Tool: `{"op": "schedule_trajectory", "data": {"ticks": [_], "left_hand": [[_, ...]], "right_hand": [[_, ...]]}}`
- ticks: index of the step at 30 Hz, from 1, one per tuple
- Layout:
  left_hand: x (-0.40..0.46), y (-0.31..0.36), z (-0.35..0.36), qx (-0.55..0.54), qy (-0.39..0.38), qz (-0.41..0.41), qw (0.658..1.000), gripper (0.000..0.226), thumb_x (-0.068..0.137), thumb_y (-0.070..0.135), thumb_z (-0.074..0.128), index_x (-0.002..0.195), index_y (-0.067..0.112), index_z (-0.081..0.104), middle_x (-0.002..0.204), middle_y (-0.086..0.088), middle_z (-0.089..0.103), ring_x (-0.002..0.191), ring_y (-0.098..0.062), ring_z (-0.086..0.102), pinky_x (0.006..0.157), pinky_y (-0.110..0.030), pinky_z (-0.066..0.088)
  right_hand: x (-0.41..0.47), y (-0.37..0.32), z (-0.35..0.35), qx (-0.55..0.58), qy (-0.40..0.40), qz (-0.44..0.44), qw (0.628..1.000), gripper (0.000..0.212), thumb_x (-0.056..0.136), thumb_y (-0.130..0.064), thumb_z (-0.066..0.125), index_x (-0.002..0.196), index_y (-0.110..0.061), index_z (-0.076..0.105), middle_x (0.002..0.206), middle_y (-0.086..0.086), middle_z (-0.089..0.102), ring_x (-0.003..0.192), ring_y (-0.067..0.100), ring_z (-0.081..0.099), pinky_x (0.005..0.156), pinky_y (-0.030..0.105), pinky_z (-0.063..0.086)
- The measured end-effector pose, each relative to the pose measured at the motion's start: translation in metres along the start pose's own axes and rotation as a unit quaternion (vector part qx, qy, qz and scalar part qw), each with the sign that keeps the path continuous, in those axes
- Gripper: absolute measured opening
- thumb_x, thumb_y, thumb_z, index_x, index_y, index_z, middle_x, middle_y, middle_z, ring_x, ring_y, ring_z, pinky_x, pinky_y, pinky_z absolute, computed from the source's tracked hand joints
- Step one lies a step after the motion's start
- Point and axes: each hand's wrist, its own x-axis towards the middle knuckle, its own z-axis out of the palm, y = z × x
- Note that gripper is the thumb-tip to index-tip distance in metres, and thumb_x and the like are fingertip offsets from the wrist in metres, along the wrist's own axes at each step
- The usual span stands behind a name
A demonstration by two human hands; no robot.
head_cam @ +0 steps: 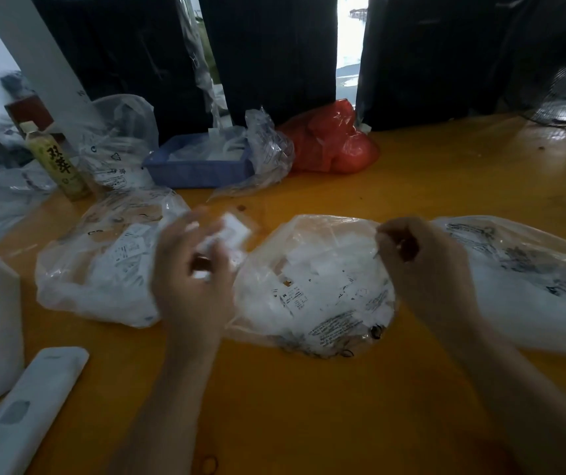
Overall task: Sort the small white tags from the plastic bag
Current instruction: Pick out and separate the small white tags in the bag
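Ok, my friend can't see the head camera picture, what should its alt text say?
A person's left hand holds small white tags while the right hand pinches the middle clear plastic bag of tags on a yellow table. More clear bags, a blue tray and a red bag lie around.

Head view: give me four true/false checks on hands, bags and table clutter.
1. The left hand holds white tags. True.
2. The right hand rests flat on the table. False: it pinches the middle clear bag at its top edge.
3. The blue tray stands beside a red bag. True, with clear plastic between them.
4. The bottle lies on its side. False: it stands upright at far left.
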Motion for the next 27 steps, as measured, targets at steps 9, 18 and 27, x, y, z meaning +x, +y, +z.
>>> {"op": "schedule_trajectory", "data": {"ticks": [9, 18, 27], "left_hand": [[0.037, -0.080, -0.067, 0.317, -0.007, -0.175, 0.932, 0.026, 0.101, 0.002, 0.055, 0.121, 0.000, 0.073, 0.123, -0.029, 0.068, 0.113, -0.044, 0.063, 0.097, -0.053, 0.050], [0.036, -0.079, -0.050, 0.343, -0.091, -0.145, 0.923, 0.035, 0.108, 0.014, 0.045, 0.132, 0.011, 0.070, 0.116, -0.025, 0.074, 0.111, -0.044, 0.063, 0.100, -0.053, 0.038], [0.035, -0.070, -0.050, 0.241, -0.087, -0.086, 0.963, 0.050, 0.103, 0.026, 0.034, 0.139, 0.010, 0.064, 0.123, -0.022, 0.074, 0.118, -0.039, 0.067, 0.108, -0.059, 0.047]], "right_hand": [[0.031, 0.070, -0.042, -0.449, -0.282, 0.151, 0.834, 0.012, 0.096, -0.018, 0.061, 0.100, -0.018, 0.073, 0.100, 0.005, 0.071, 0.086, 0.024, 0.066, 0.077, 0.038, 0.058], [0.032, 0.074, -0.033, -0.415, -0.209, 0.151, 0.873, 0.022, 0.099, -0.031, 0.056, 0.088, -0.018, 0.069, 0.089, 0.006, 0.070, 0.076, 0.025, 0.064, 0.067, 0.036, 0.054], [0.034, 0.075, -0.037, -0.419, -0.215, 0.190, 0.861, 0.015, 0.096, -0.014, 0.059, 0.084, -0.015, 0.067, 0.085, 0.006, 0.068, 0.073, 0.025, 0.064, 0.067, 0.036, 0.056]]}}
